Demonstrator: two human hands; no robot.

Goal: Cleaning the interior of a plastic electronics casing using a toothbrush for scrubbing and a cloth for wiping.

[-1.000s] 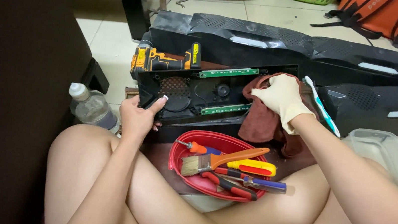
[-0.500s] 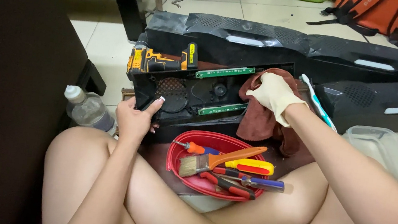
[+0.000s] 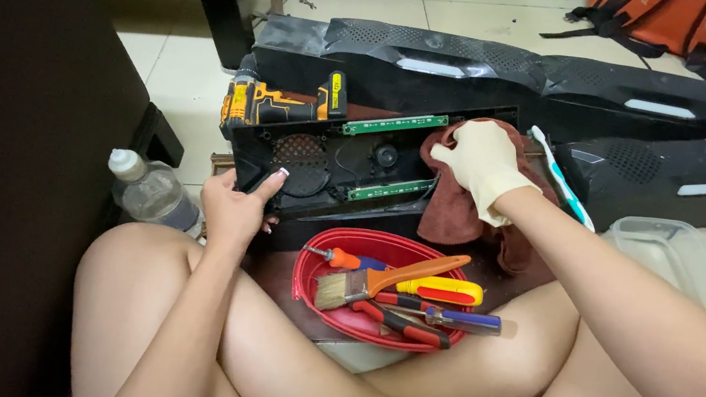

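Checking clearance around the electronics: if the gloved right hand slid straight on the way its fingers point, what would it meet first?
Probably the upper green circuit strip, just left of the right hand on the maroon cloth; depth is unclear.

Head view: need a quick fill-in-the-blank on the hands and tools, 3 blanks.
1. The gloved right hand presses a dark red ____ against the open black casing.
2. The bare left hand grips the casing's ____ end.
3. The paintbrush lies in a red ____ with screwdrivers and pliers.

Missing words: cloth; left; bowl
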